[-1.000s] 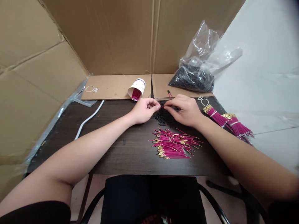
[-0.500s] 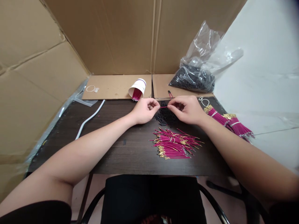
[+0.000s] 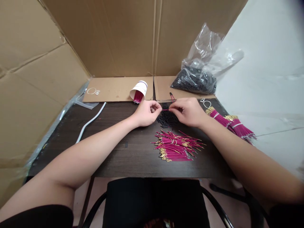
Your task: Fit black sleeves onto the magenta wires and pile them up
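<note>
Head: left hand [image 3: 147, 113] and right hand [image 3: 187, 110] pinch wire [image 3: 165, 110].

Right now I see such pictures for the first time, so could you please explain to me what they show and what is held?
There is no machine: a person works with two bare hands. Every picture comes from one camera worn on that person's head, looking forward and down. The left hand and right hand hold a thin red wire between them, above small black pieces. Nearer, a pile of wires lies on the dark table; tied bundles lie at right. Behind, on cardboard, are a tipped cup with wires inside and a clear bag of black pieces.
</note>
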Demonstrator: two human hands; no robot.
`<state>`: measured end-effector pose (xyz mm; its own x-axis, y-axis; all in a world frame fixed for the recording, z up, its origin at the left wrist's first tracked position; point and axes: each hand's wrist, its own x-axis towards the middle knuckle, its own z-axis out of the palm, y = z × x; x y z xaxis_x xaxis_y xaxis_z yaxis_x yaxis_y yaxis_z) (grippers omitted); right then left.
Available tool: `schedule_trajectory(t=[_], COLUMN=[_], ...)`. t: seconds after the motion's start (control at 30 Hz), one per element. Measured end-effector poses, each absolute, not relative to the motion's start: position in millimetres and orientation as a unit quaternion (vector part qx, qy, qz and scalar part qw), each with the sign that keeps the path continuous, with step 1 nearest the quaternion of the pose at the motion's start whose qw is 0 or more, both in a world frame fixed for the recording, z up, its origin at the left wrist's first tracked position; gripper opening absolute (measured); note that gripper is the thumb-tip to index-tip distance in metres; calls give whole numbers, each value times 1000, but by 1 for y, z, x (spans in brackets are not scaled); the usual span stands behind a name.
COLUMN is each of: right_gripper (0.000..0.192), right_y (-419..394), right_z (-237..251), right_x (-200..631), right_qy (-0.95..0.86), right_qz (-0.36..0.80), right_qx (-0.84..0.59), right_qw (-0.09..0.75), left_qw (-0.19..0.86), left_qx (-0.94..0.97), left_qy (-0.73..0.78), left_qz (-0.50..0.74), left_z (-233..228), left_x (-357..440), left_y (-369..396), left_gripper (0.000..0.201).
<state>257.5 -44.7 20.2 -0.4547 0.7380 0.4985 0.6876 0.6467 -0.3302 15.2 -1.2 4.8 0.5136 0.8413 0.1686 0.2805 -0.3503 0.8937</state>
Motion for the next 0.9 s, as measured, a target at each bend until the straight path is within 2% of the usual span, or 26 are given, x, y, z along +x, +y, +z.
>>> schedule_trajectory(t=[0.2,0.43,0.6,0.73,0.9], right_gripper=[18,13,15,19,21], right_y=[-47,-47,-44,-35,-24], right_z=[18,23,22,15,5], right_x=[259,263,262,270,280], right_qy=[-851,-846,-804,-735,-664], right_qz=[23,61,40,24,21], right_qx=[-423,-428,-474,-566,-661], right_qw=[311,312,356,372,350], left_qw=[451,475,462,424,393], left_qx=[740,717,708,731,763], left_qy=[367,383,386,405,398], left_qz=[339,337,368,349,324], left_z=[-2,-4,-2,-2,-2], left_x=[13,12,10,10,10], left_y=[3,5,4,3,1], left_gripper=[7,11,44,33,19])
